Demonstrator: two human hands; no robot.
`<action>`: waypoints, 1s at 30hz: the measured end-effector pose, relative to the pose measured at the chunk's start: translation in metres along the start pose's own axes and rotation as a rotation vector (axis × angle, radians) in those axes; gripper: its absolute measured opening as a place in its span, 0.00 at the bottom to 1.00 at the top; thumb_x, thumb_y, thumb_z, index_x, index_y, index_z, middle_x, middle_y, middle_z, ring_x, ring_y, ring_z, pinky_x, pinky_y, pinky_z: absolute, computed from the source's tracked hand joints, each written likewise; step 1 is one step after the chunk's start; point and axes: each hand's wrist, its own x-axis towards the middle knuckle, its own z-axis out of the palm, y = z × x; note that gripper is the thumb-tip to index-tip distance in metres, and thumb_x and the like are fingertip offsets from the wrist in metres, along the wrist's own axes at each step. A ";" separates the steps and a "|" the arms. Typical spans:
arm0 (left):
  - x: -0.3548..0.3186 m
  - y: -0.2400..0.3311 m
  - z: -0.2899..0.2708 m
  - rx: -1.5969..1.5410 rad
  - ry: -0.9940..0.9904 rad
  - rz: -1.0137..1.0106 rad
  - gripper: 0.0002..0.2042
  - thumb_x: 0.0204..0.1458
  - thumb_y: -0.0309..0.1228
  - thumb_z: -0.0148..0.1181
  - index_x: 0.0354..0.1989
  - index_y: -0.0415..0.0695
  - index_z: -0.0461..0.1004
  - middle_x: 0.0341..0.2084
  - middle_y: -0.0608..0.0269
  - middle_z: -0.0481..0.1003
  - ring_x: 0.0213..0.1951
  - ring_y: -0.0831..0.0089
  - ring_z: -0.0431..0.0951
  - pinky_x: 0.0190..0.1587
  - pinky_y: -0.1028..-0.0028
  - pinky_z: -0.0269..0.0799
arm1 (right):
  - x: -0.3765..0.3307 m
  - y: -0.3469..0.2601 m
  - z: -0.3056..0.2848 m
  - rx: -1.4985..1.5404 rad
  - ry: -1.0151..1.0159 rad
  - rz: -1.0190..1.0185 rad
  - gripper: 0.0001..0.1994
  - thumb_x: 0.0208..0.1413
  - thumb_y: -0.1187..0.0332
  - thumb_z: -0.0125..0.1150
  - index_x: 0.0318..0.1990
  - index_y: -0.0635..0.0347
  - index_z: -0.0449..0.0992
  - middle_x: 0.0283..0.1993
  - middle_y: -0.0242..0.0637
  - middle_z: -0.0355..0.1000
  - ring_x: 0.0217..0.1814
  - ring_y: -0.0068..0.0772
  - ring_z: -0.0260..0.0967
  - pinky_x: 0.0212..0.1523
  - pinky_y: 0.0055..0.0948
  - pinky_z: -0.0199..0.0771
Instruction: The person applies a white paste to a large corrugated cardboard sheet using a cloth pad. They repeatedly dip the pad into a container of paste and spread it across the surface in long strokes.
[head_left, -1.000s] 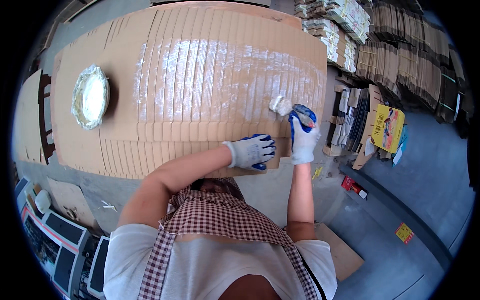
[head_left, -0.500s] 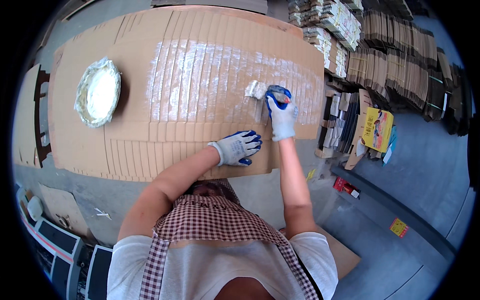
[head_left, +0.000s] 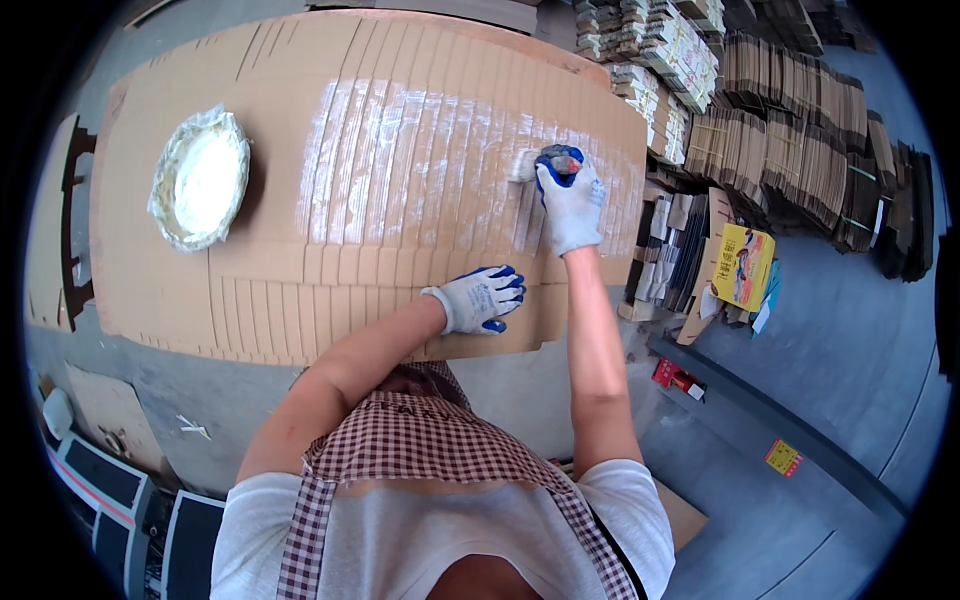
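Overlapping cardboard sheets (head_left: 260,190) covered most of the counter (head_left: 570,58), whose reddish-brown edge showed along the far side. The sheets lay stepped, strip beside strip, and a broad band of streaky white coating (head_left: 385,160) ran across their middle, thicker toward the left and thinner toward the right. At the left end stood a round basin (head_left: 160,200) with a crinkled lining, white inside.

The right hand (head_left: 572,205), gloved in white and blue, was closed around a brush (head_left: 521,166), its pale bristles against the coated cardboard near the right end. The left hand (head_left: 480,300), gloved alike, lay palm down on the near strips, fingers a little spread — nothing in its grasp.

Beyond the counter's right end, tied stacks of flattened cardboard (head_left: 805,160) stood on the grey floor (head_left: 850,330), with bundles of pale printed cartons (head_left: 680,60) behind and a yellow box (head_left: 742,266) nearer. A dark rail (head_left: 780,410) crossed the floor — a machine with black panels (head_left: 100,470) sat at lower left.
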 end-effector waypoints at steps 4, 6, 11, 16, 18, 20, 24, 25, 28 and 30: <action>0.001 0.001 0.001 -0.004 -0.013 0.001 0.26 0.56 0.47 0.54 0.57 0.41 0.69 0.59 0.53 0.67 0.64 0.57 0.63 0.69 0.58 0.54 | -0.004 0.001 0.010 -0.120 -0.021 -0.052 0.21 0.49 0.61 0.68 0.48 0.60 0.74 0.46 0.47 0.75 0.47 0.51 0.74 0.50 0.40 0.74; 0.000 0.000 0.005 -0.011 0.004 -0.002 0.26 0.56 0.47 0.54 0.57 0.41 0.69 0.59 0.53 0.67 0.64 0.57 0.63 0.69 0.58 0.54 | 0.001 -0.006 0.005 -0.186 -0.007 -0.034 0.22 0.48 0.60 0.69 0.49 0.61 0.74 0.46 0.48 0.75 0.48 0.51 0.73 0.51 0.40 0.73; 0.002 0.000 0.002 -0.008 -0.007 0.007 0.27 0.56 0.47 0.55 0.57 0.40 0.69 0.59 0.53 0.67 0.64 0.56 0.64 0.68 0.58 0.54 | -0.009 0.019 0.010 -0.045 0.003 -0.102 0.23 0.49 0.59 0.67 0.50 0.62 0.74 0.47 0.51 0.74 0.49 0.53 0.73 0.51 0.42 0.73; 0.000 -0.002 0.005 0.001 0.022 0.011 0.27 0.55 0.46 0.55 0.57 0.39 0.70 0.59 0.52 0.67 0.63 0.56 0.64 0.68 0.58 0.54 | -0.005 -0.004 -0.001 -0.179 -0.017 -0.065 0.18 0.49 0.61 0.66 0.46 0.59 0.74 0.46 0.47 0.74 0.47 0.52 0.73 0.48 0.42 0.73; 0.000 -0.003 0.005 -0.006 0.020 0.015 0.27 0.55 0.46 0.55 0.56 0.39 0.70 0.59 0.52 0.67 0.63 0.56 0.64 0.68 0.58 0.54 | -0.010 -0.001 0.001 -0.033 -0.021 -0.077 0.18 0.49 0.62 0.66 0.46 0.59 0.74 0.46 0.47 0.74 0.46 0.52 0.73 0.48 0.41 0.73; 0.002 -0.003 0.006 -0.015 0.025 0.019 0.27 0.55 0.46 0.56 0.56 0.39 0.70 0.59 0.52 0.67 0.63 0.56 0.65 0.68 0.58 0.54 | -0.012 -0.001 0.002 -0.047 -0.017 -0.092 0.18 0.49 0.62 0.67 0.46 0.60 0.74 0.46 0.47 0.74 0.46 0.52 0.73 0.48 0.41 0.74; 0.001 -0.002 0.001 -0.019 0.019 0.012 0.26 0.54 0.46 0.56 0.56 0.39 0.70 0.58 0.52 0.68 0.62 0.55 0.65 0.67 0.58 0.56 | -0.006 -0.009 0.007 -0.097 0.027 -0.098 0.20 0.49 0.63 0.68 0.48 0.62 0.74 0.46 0.48 0.75 0.46 0.51 0.74 0.49 0.39 0.74; 0.000 -0.002 0.000 -0.018 0.020 0.008 0.26 0.54 0.46 0.57 0.55 0.40 0.70 0.57 0.52 0.68 0.62 0.55 0.65 0.67 0.58 0.56 | -0.007 -0.015 0.008 -0.038 0.040 -0.085 0.20 0.49 0.63 0.68 0.48 0.62 0.74 0.47 0.49 0.75 0.46 0.51 0.74 0.49 0.39 0.74; 0.003 -0.002 0.002 -0.025 0.026 0.016 0.26 0.53 0.46 0.57 0.54 0.40 0.71 0.56 0.52 0.69 0.61 0.55 0.66 0.66 0.58 0.57 | -0.001 -0.020 0.018 -0.038 -0.011 -0.129 0.21 0.50 0.59 0.67 0.48 0.62 0.74 0.48 0.50 0.74 0.47 0.52 0.74 0.50 0.41 0.73; 0.002 -0.003 0.007 -0.032 0.056 0.019 0.25 0.53 0.46 0.57 0.54 0.40 0.71 0.55 0.52 0.69 0.60 0.55 0.67 0.66 0.57 0.58 | 0.005 -0.031 0.022 -0.179 -0.099 -0.107 0.21 0.50 0.59 0.67 0.48 0.62 0.74 0.48 0.50 0.74 0.47 0.52 0.74 0.50 0.40 0.74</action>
